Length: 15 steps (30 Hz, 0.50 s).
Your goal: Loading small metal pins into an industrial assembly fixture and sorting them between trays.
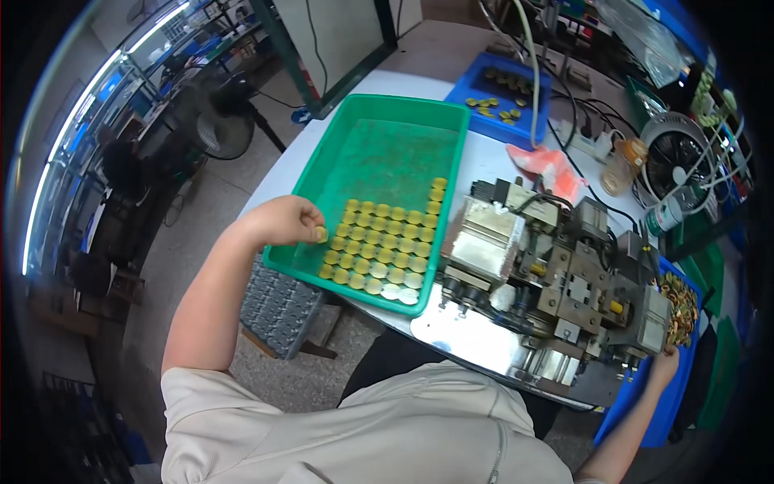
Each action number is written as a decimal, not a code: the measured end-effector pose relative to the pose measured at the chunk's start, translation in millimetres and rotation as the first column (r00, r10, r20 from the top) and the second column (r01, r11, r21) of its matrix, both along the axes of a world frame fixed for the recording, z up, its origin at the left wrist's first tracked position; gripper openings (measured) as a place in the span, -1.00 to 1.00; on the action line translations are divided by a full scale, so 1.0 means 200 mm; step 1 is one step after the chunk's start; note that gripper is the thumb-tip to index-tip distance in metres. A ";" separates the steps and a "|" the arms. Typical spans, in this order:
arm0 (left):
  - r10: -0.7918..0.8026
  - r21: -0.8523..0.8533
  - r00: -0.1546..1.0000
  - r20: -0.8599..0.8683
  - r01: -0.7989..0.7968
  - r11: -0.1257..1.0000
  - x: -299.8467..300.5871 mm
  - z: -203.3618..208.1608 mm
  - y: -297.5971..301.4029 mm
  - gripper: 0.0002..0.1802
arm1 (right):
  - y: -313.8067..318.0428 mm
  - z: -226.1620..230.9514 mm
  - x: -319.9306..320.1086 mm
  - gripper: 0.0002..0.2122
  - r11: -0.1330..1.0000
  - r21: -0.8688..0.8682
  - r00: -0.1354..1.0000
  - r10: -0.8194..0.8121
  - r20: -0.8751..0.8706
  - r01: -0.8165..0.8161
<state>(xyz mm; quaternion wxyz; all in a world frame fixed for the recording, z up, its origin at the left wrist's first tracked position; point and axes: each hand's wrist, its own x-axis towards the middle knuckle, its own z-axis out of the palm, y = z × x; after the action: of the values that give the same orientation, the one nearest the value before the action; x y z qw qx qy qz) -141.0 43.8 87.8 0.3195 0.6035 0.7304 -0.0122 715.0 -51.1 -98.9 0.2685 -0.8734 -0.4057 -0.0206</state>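
Observation:
My left hand [282,222] is over the left side of a green tray [278,262], fingertips pinched on a small round brass-coloured disc [321,234]. Beside it, rows of similar discs [373,242] lie packed flat in the tray's near half, with one column reaching farther back along the right wall. My right hand [665,365] is by the right end of a metal machine fixture [576,282], next to a blue bin [633,411] of small mixed-colour parts [680,306]. Its fingers look closed, but what they hold, if anything, is too small to see.
Behind the fixture sits a blue tray [536,121] with loose discs. A pink cloth [548,165], an amber jar [625,165] and a small fan [677,153] stand toward the right. Cables and a hose hang over the table. A textured grey stool [282,306] is below the green tray.

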 end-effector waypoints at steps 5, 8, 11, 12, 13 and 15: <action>-0.323 -0.270 0.860 -0.395 0.228 0.936 0.01 -0.12 0.07 -0.79 | -0.16 -0.11 0.31 -0.69 0.973 0.223 0.998 -0.054 -0.019 0.056; -0.362 -0.329 0.843 -0.398 0.237 0.914 -0.03 -0.20 0.06 -0.79 | -0.19 0.07 0.26 -0.65 0.971 0.150 0.901 -0.106 -0.421 0.185; -0.418 -0.384 0.822 -0.388 0.268 0.884 -0.03 -0.24 0.06 -0.80 | -0.24 0.22 0.18 -0.65 0.938 0.272 0.856 -0.047 -0.514 0.215; -0.410 -0.383 0.827 -0.385 0.261 0.886 -0.04 -0.25 0.06 -0.80 | -0.26 0.26 0.15 -0.64 0.923 0.311 0.840 -0.026 -0.542 0.229; -0.400 -0.381 0.833 -0.382 0.253 0.889 -0.05 -0.25 0.06 -0.80 | -0.27 0.30 0.12 -0.64 0.905 0.349 0.823 -0.001 -0.569 0.242; -0.378 -0.378 0.845 -0.379 0.232 0.896 -0.07 -0.25 0.05 -0.81 | -0.28 0.37 0.04 -0.63 0.866 0.421 0.784 0.056 -0.619 0.270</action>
<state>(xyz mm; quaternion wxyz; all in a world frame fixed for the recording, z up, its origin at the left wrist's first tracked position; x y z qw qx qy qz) -154.7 54.3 38.2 0.2314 0.6350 0.6651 -0.3176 723.0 -108.0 -24.4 0.5946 -0.7577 -0.2259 0.1459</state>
